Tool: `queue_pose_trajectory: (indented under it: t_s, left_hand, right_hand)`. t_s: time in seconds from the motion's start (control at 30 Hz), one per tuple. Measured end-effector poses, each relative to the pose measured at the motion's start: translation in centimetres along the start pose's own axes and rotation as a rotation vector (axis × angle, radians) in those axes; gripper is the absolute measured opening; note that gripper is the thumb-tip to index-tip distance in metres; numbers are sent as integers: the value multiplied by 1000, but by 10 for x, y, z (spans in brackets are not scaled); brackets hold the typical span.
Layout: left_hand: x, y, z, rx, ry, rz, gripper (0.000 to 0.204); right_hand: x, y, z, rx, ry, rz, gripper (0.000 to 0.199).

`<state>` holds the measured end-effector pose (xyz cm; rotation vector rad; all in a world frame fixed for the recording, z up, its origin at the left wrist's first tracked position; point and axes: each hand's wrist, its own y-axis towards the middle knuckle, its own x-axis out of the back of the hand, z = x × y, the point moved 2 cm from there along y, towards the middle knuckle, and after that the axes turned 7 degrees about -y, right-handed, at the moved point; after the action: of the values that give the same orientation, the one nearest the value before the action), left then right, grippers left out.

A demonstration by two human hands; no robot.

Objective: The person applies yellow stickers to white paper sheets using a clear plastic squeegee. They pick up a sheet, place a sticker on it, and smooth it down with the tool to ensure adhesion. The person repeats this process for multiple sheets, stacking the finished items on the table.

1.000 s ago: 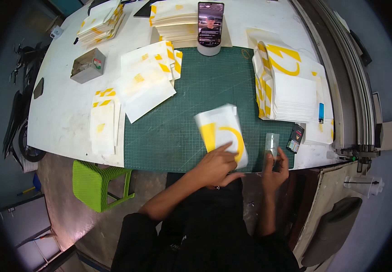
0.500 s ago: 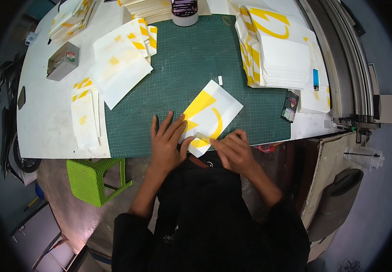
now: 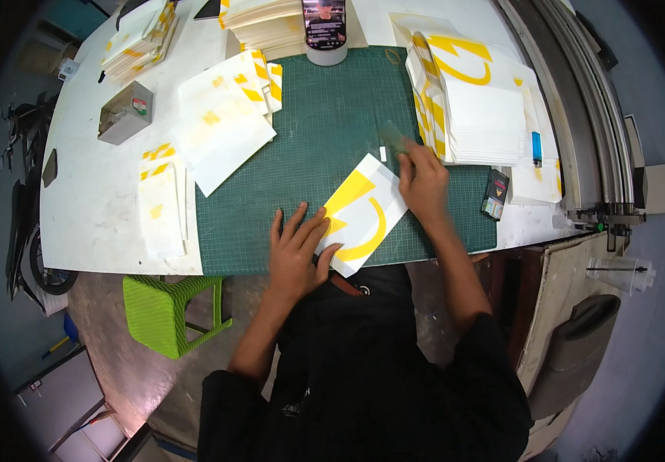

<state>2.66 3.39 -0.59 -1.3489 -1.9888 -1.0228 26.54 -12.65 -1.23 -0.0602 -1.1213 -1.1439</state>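
Note:
A white paper piece with yellow printed shapes (image 3: 362, 206) lies slantwise on the green cutting mat (image 3: 302, 162), its lower end at the table's near edge. My left hand (image 3: 299, 248) rests on its left edge, fingers spread, thumb on the lower part. My right hand (image 3: 425, 179) is just past the paper's upper right side. Its closed fingers pinch a thin see-through flat piece (image 3: 391, 135), slightly smeared by motion, perhaps plastic. A small white strip (image 3: 383, 154) lies on the mat close to that piece.
At the right stand stacked yellow-and-white folded papers (image 3: 482, 115), a blue lighter (image 3: 536, 149) and a dark small box (image 3: 495, 194). Loose white sheets (image 3: 221, 127) and a grey open box (image 3: 126, 113) lie left. A phone (image 3: 325, 27) stands at the back. Below is a green stool (image 3: 159, 316).
My right hand has moved from the paper's lower end up and right, carrying the see-through piece past its upper side. My left hand stays on the paper. The whole view has shifted slightly.

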Motion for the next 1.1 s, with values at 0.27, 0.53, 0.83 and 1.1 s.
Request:
queue_pose_trajectory:
  t_s: [0.27,0.53,0.83,1.1]
  left_hand:
    - [10,-21,-8,-207,28,302,58]
    - [49,-46,-6,420,-875,-112,19]
    - [59,-51,4,438,-1580,-547,54]
    - [162,-56,108,789,-718,-561,61]
  right_hand:
    - [25,-30,6,40,-413,-39,34]
    - [51,-73,85,-101,892,211,64]
    - [-7,-73,127,-633,1160,315,15]
    - [-29,-83,129,-251,812,379,33]
